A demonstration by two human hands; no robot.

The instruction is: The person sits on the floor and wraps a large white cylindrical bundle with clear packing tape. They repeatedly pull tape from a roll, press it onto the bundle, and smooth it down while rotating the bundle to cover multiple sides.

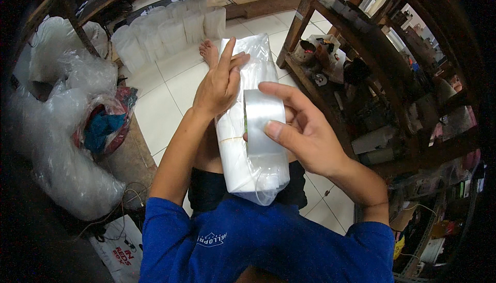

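The wooden shelf rack (361, 71) stands to the right of the plastic-wrapped bundle (248, 154), the heap of clear plastic bags (67, 148) lies well to its left, and a row of similar white bundles (165, 29) stands on the tiled floor (160, 102) beyond its far end. The bundle itself is upright over my lap, centre of view, with my left hand (219, 84) pressed flat against its upper left side, fingers extended and not closed round it. My right hand (302, 128) holds a roll of clear tape (262, 123) against the bundle's right face, thumb on the roll's front and fingers curled behind.
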